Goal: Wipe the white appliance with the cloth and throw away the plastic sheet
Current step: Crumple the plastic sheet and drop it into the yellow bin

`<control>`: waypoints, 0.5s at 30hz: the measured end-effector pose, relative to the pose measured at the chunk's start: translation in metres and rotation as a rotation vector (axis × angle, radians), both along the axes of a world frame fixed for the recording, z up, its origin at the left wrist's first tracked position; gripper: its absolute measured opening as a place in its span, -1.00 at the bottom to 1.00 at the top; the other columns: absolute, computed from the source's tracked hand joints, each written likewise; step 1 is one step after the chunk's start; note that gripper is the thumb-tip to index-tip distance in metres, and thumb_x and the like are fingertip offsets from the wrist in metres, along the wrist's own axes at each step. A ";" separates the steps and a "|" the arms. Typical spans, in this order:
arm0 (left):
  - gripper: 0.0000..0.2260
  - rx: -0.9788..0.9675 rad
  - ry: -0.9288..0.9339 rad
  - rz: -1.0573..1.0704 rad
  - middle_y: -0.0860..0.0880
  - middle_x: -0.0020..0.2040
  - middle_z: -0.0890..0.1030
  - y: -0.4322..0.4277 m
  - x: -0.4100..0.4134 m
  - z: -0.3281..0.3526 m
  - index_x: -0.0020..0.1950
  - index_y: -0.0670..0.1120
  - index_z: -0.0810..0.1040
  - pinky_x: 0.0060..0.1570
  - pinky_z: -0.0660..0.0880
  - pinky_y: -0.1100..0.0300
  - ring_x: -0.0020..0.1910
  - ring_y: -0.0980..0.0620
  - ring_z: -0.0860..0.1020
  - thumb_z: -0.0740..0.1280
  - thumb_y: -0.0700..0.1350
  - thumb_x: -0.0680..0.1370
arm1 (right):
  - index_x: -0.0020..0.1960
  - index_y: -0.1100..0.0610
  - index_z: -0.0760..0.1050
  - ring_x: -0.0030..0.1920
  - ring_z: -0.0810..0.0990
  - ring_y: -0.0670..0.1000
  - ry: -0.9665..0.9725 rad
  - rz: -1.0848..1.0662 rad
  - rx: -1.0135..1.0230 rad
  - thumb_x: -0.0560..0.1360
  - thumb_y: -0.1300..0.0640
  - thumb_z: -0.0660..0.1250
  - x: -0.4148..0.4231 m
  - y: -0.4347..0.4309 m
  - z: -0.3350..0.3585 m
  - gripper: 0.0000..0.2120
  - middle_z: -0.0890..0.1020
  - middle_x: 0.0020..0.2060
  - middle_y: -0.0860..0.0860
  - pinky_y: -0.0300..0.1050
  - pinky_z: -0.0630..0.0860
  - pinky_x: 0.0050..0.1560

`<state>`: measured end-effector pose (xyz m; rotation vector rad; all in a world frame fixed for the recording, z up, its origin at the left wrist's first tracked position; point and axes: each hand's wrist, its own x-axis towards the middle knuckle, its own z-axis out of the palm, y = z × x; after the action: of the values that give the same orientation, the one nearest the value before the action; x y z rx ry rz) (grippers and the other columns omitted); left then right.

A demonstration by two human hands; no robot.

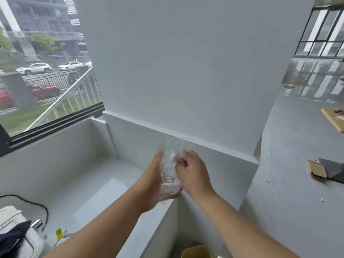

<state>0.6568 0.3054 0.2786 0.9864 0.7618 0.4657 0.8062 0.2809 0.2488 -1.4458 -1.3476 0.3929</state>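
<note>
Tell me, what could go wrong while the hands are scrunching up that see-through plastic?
The plastic sheet is only loosely gathered between the left hand and right hand, so it might spring open or slip out. It is held well above the yellow bin, which shows only at the bottom edge, so a careless drop could miss and land on the floor. Being clear, it might be hard to spot there.

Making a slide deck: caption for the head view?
Both hands, left hand and right hand, crumple the clear plastic sheet above a yellow bin.
</note>
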 end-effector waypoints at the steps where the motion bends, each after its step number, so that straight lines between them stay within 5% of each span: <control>1: -0.24 0.021 0.035 0.028 -0.09 0.08 0.70 0.003 0.012 -0.001 0.30 0.04 0.68 0.00 0.63 0.06 -0.05 -0.10 0.65 0.23 0.60 0.44 | -0.20 -0.08 0.43 -0.19 0.51 -0.08 -0.145 0.003 0.030 0.46 0.19 0.28 0.011 -0.001 -0.005 -0.82 0.52 -0.23 -0.13 -0.31 0.41 -0.19; 3: -0.49 0.084 0.121 0.115 -0.04 -0.13 0.69 0.009 0.034 -0.007 0.13 -0.08 0.68 -0.19 0.61 0.14 -0.26 -0.03 0.62 0.42 0.35 0.52 | -0.18 0.00 0.42 -0.14 0.47 -0.03 -0.347 0.032 0.014 0.49 0.22 0.31 0.033 -0.001 -0.017 -0.84 0.51 -0.22 -0.11 -0.18 0.45 -0.16; 5: -0.72 0.155 0.212 0.263 -0.05 -0.28 0.65 0.013 0.051 -0.014 0.05 -0.18 0.58 -0.40 0.55 0.20 -0.43 0.00 0.58 0.46 0.02 0.58 | -0.09 0.07 0.53 -0.05 0.51 -0.02 -0.352 0.099 -0.109 0.52 0.12 0.30 0.051 -0.002 -0.023 -0.95 0.59 -0.15 -0.07 -0.04 0.52 -0.08; 9: -0.83 0.348 0.358 0.496 -0.06 -0.04 0.73 0.018 0.073 -0.021 0.13 0.02 0.57 -0.33 0.65 0.15 -0.27 -0.05 0.73 0.46 -0.02 0.57 | -0.07 -0.15 0.59 -0.07 0.62 -0.15 0.399 0.207 -0.240 0.47 -0.13 0.28 0.076 -0.008 -0.022 -0.86 0.65 -0.14 -0.19 -0.16 0.52 -0.03; 12: -0.75 0.497 0.392 0.527 -0.01 -0.02 0.71 0.015 0.083 -0.020 0.12 0.18 0.49 -0.38 0.55 0.26 -0.24 0.06 0.72 0.45 0.09 0.50 | 0.27 -0.10 0.52 0.17 0.68 0.13 0.783 0.301 -0.433 0.47 -0.30 0.29 0.085 -0.004 -0.029 -0.54 0.61 0.22 -0.02 0.17 0.62 0.23; 15: -0.77 0.580 0.419 0.443 0.09 -0.09 0.73 0.011 0.093 -0.020 0.01 0.27 0.49 -0.25 0.57 0.16 -0.22 0.12 0.72 0.40 0.27 0.42 | 0.39 0.06 0.51 -0.04 0.73 0.20 1.012 0.443 -0.471 0.57 -0.20 0.29 0.084 -0.001 -0.028 -0.50 0.70 0.16 0.11 0.28 0.65 0.17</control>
<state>0.7499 0.3162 0.2588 1.4869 1.2747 0.9127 0.8904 0.2797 0.2204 -1.0039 -0.7181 1.5714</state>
